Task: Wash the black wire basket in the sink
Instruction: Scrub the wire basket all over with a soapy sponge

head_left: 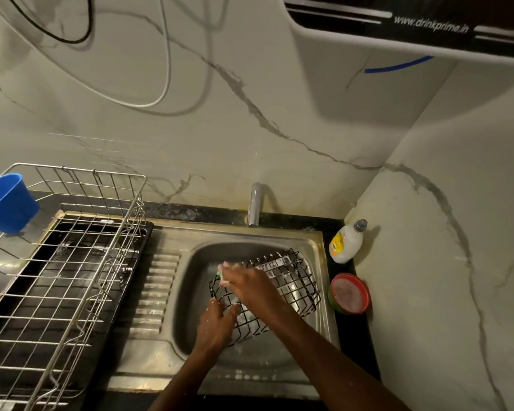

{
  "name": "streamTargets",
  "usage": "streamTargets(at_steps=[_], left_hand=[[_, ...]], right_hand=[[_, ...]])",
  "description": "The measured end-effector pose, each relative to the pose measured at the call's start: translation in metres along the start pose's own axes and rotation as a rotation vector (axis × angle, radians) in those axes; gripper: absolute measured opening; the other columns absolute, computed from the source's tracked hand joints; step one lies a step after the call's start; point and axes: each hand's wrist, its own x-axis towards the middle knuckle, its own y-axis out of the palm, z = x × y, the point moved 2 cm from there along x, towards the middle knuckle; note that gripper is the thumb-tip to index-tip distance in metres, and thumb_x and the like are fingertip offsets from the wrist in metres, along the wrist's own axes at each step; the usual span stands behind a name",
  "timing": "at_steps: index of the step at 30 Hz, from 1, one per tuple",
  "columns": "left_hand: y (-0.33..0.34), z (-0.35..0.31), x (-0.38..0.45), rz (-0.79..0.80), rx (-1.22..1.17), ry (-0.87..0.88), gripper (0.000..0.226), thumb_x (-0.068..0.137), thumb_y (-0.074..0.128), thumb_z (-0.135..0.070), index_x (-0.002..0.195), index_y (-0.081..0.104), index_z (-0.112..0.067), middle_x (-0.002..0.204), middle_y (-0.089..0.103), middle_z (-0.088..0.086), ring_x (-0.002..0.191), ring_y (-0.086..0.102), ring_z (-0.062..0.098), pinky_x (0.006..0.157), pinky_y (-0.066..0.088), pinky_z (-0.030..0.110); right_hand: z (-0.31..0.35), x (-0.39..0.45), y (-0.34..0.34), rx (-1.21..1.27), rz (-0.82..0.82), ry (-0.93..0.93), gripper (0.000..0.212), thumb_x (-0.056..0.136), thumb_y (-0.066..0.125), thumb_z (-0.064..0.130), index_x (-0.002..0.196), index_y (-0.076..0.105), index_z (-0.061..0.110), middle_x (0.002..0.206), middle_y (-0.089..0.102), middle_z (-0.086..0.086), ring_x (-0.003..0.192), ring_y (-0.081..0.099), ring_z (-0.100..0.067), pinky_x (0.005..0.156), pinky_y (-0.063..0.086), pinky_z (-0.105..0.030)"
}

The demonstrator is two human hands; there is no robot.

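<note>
1. Count from the sink (315, 241): one black wire basket (294, 289) inside its bowl, tilted on its side; one tap (254, 207) behind the sink; one white bottle (346, 243) and one red-lidded round tub (350, 293) on the table just right of the sink; one steel dish rack (72, 262) left of the sink, with one blue cup (8, 203) hung on its far-left rim.
2. Your left hand (217, 324) is at the near-left corner of the basket, fingers curled around its wires and gripping it.
3. Your right hand (247, 281) reaches across the top of the basket, toward the sink's left wall, fingers closed on a small pale sponge (221, 275) pressed against the basket's rim.
4. Most of the sponge is hidden under your right-hand fingers, so you cannot tell its shape. Your right forearm covers the near-right part of the basket. The bottle's label is too small to read. The dish rack is cut off at the left and bottom edges, and the white appliance (413, 25) high above the sink is cut off at the top.
</note>
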Motion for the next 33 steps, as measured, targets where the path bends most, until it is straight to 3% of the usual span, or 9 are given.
streamTargets(at_steps=[5,9,14,18,23,25,27,30,33], left_hand=[[-0.007,0.002,-0.003,0.000,-0.093,-0.071,0.029,0.104,0.062,-0.034,0.117,0.057,-0.009,0.117,0.066,0.010,0.090,0.063,0.013,0.061,0.051,0.027],[-0.016,0.012,0.000,0.007,-0.131,-0.094,0.025,0.105,0.061,-0.027,0.119,0.057,-0.007,0.117,0.065,0.006,0.091,0.062,0.009,0.059,0.049,0.024],[-0.012,0.009,-0.004,0.037,-0.108,-0.022,0.022,0.105,0.061,-0.023,0.120,0.058,-0.008,0.118,0.066,0.005,0.095,0.062,0.007,0.064,0.050,0.023],[-0.004,-0.001,-0.006,0.013,-0.094,-0.015,0.023,0.105,0.060,-0.028,0.118,0.057,-0.010,0.117,0.063,0.005,0.094,0.061,0.012,0.061,0.051,0.026],[-0.016,0.015,-0.002,-0.015,-0.166,-0.094,0.021,0.105,0.060,-0.025,0.113,0.060,-0.006,0.117,0.067,0.014,0.092,0.061,0.014,0.065,0.050,0.030],[-0.023,0.023,-0.002,-0.006,-0.193,-0.105,0.019,0.105,0.060,-0.024,0.114,0.061,-0.008,0.118,0.067,0.009,0.103,0.064,0.018,0.066,0.049,0.028],[-0.026,0.027,-0.001,0.008,-0.210,-0.111,0.027,0.106,0.059,-0.025,0.126,0.060,-0.008,0.128,0.065,0.006,0.120,0.063,0.028,0.066,0.048,0.026],[-0.024,0.023,-0.004,0.012,-0.228,-0.101,0.017,0.107,0.058,-0.025,0.123,0.060,-0.020,0.135,0.059,0.007,0.118,0.059,0.026,0.067,0.048,0.026],[-0.022,0.020,-0.005,-0.046,-0.177,-0.078,0.014,0.105,0.060,-0.035,0.114,0.059,-0.025,0.134,0.062,0.010,0.114,0.059,0.027,0.087,0.058,0.044]], right_hand=[[-0.036,-0.061,0.005,-0.078,0.111,-0.215,0.043,0.100,0.049,0.024,0.141,0.055,0.016,0.146,0.056,-0.004,0.131,0.057,-0.020,0.103,0.053,-0.032],[-0.092,-0.077,-0.031,-0.113,0.017,0.095,0.061,0.092,0.033,0.080,0.123,0.068,0.041,0.117,0.071,0.009,0.114,0.064,-0.013,0.086,0.050,-0.011],[-0.094,-0.032,-0.056,-0.271,-0.282,0.442,0.028,0.101,0.053,0.028,0.128,0.059,0.022,0.099,0.073,0.000,0.079,0.066,-0.006,0.057,0.048,-0.010],[-0.028,-0.017,-0.010,0.006,-0.085,0.315,0.036,0.107,0.044,0.029,0.141,0.051,0.019,0.133,0.063,-0.005,0.108,0.067,-0.015,0.084,0.054,-0.019],[-0.046,-0.068,0.006,-0.104,0.106,-0.059,0.045,0.107,0.043,0.034,0.150,0.044,0.024,0.155,0.047,0.000,0.142,0.042,-0.015,0.113,0.043,-0.028],[-0.074,-0.075,-0.017,-0.224,0.017,0.021,0.053,0.105,0.028,0.055,0.142,0.055,0.029,0.139,0.061,0.003,0.119,0.062,-0.013,0.092,0.053,-0.017],[-0.099,-0.066,-0.044,-0.278,-0.172,0.245,0.042,0.104,0.037,0.041,0.134,0.060,0.023,0.116,0.071,-0.002,0.077,0.066,-0.008,0.056,0.050,-0.009],[-0.103,-0.041,-0.063,-0.117,-0.352,0.484,0.025,0.100,0.056,0.019,0.124,0.062,0.017,0.096,0.070,-0.001,0.069,0.060,-0.002,0.056,0.054,-0.017],[-0.091,-0.025,-0.046,-0.020,-0.268,0.435,0.028,0.101,0.059,0.022,0.128,0.060,0.022,0.098,0.071,0.003,0.078,0.066,-0.005,0.064,0.057,-0.022]])
